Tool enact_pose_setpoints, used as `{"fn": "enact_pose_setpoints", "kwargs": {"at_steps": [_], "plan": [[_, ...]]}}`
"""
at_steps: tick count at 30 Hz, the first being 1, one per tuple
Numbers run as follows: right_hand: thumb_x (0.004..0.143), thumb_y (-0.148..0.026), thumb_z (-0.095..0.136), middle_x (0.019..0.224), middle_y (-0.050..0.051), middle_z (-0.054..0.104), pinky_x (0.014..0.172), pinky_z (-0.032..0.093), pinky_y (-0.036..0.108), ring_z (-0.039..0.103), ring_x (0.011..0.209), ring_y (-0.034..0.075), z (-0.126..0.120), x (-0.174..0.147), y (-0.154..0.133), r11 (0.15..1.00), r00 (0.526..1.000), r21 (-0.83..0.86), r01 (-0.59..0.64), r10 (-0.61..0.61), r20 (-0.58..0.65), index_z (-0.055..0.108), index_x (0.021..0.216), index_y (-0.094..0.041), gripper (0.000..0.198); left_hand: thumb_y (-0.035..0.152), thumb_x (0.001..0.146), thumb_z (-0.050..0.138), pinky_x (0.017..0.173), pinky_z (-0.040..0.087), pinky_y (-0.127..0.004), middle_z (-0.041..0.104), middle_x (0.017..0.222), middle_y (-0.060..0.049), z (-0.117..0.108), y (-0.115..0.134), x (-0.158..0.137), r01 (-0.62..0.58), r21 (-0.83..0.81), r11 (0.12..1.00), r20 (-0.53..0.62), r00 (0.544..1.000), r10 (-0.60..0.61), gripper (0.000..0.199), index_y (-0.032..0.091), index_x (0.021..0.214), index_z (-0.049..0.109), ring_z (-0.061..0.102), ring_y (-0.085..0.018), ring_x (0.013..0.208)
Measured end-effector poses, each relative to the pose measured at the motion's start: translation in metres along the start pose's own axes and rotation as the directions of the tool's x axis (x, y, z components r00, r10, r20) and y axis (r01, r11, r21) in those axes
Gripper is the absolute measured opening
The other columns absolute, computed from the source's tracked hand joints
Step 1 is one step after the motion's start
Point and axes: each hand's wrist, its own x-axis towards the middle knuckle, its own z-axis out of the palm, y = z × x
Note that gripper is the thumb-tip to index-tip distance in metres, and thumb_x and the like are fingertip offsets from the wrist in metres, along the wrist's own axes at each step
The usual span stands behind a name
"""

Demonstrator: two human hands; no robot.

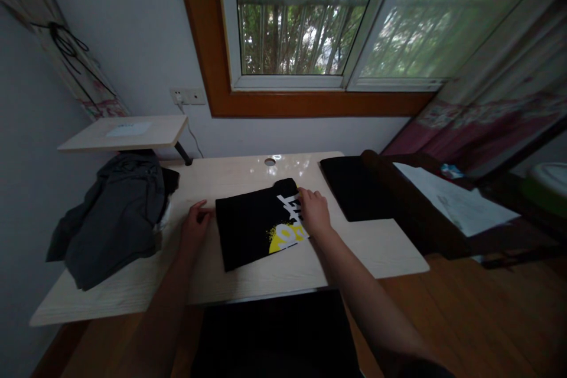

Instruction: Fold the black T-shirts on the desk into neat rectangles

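A black T-shirt [245,221] with white lettering and a yellow splash print lies folded into a rough rectangle on the pale wooden desk [248,286]. At its right edge, my right hand [315,211] has its fingers closed on the cloth, beside the lettering. My left hand [196,221] rests just off the left edge, fingers loosely bent and apart, with nothing visible in them. A small bump of cloth sticks up at the shirt's far right corner.
A heap of dark grey clothes [128,207] covers the desk's left side below a small raised shelf [163,134]. A folded black item [354,189] lies at the right, next to a dark brown surface holding a white sheet [452,198]. A window is behind the desk.
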Motion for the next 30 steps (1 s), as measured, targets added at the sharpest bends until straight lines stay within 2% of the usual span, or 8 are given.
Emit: {"fn": "enact_pose_setpoints", "kwargs": {"at_steps": [3,6,9,12,15,20,25,30], "plan": [[0.102,-0.019,0.043,0.125,0.013,0.063,0.091,0.038,0.040,0.050,0.112,0.030,-0.008,0.017,0.017,0.997,0.996,-0.045,-0.064,0.061,-0.065,0.049,0.144,-0.024,0.043,0.032,0.088,0.057,0.093,0.055,-0.041,0.074,0.106,-0.006,0.003,-0.002,0.000,-0.028,0.060,0.998,0.071,0.997,0.023,0.040,0.023,0.127,0.060,0.070,-0.022,0.095],[0.099,-0.015,0.045,0.131,0.013,0.059,0.093,0.040,0.041,0.049,0.114,0.030,-0.009,0.028,0.018,0.998,0.992,-0.015,-0.062,0.060,-0.115,0.053,0.142,-0.024,0.045,0.028,0.089,0.054,0.101,0.051,-0.046,0.073,0.113,-0.008,0.005,0.000,-0.001,-0.203,0.227,0.952,0.125,0.976,0.178,0.036,0.023,0.122,0.066,0.066,-0.026,0.105],[0.096,-0.013,0.048,0.136,0.013,0.058,0.100,0.042,0.041,0.049,0.119,0.029,-0.003,0.033,0.001,0.990,0.991,0.105,0.099,-0.088,-0.103,0.058,0.138,-0.023,0.044,0.022,0.089,0.053,0.112,0.041,-0.051,0.070,0.126,-0.008,0.007,0.007,-0.004,-0.431,0.325,0.842,0.234,0.899,0.370,0.038,0.025,0.124,0.069,0.058,-0.029,0.120],[0.093,-0.013,0.053,0.143,0.011,0.056,0.108,0.040,0.043,0.047,0.128,0.028,0.008,0.034,-0.027,0.927,0.955,0.230,0.297,-0.286,-0.077,0.059,0.140,-0.024,0.048,0.018,0.090,0.053,0.116,0.038,-0.052,0.067,0.134,-0.005,0.008,0.014,-0.008,-0.555,0.316,0.769,0.348,0.822,0.450,0.041,0.028,0.127,0.069,0.051,-0.029,0.130],[0.090,-0.011,0.054,0.143,0.010,0.057,0.114,0.035,0.044,0.044,0.134,0.026,0.017,0.034,-0.054,0.864,0.906,0.281,0.418,-0.421,-0.056,0.056,0.143,-0.023,0.054,0.016,0.090,0.054,0.115,0.039,-0.053,0.067,0.136,-0.004,0.009,0.017,-0.011,-0.585,0.304,0.752,0.403,0.794,0.455,0.043,0.029,0.128,0.069,0.049,-0.029,0.133],[0.087,-0.010,0.056,0.118,0.011,0.065,0.108,0.039,0.042,0.050,0.119,0.027,0.011,0.035,-0.069,0.871,0.903,0.258,0.419,-0.429,-0.020,0.059,0.139,-0.020,0.054,0.018,0.092,0.053,0.113,0.041,-0.054,0.067,0.136,-0.004,0.010,0.015,-0.011,-0.586,0.327,0.741,0.420,0.793,0.441,0.043,0.029,0.132,0.067,0.049,-0.029,0.131],[0.083,-0.012,0.059,0.108,0.010,0.062,0.104,0.041,0.041,0.049,0.112,0.027,-0.003,0.024,-0.050,0.860,0.892,0.263,0.438,-0.451,-0.010,0.072,0.110,-0.020,0.031,0.017,0.092,0.053,0.112,0.041,-0.053,0.067,0.136,-0.004,0.011,0.013,-0.011,-0.590,0.333,0.735,0.423,0.791,0.443,0.044,0.028,0.132,0.066,0.051,-0.029,0.128],[0.080,-0.010,0.056,0.106,0.009,0.062,0.100,0.043,0.041,0.050,0.108,0.027,-0.007,-0.002,-0.013,0.850,0.919,0.351,0.393,-0.378,-0.115,0.071,0.102,-0.020,0.028,0.018,0.091,0.053,0.112,0.041,-0.051,0.068,0.135,-0.005,0.011,0.012,-0.011,-0.586,0.333,0.739,0.427,0.792,0.435,0.045,0.029,0.133,0.066,0.052,-0.029,0.127]]}}
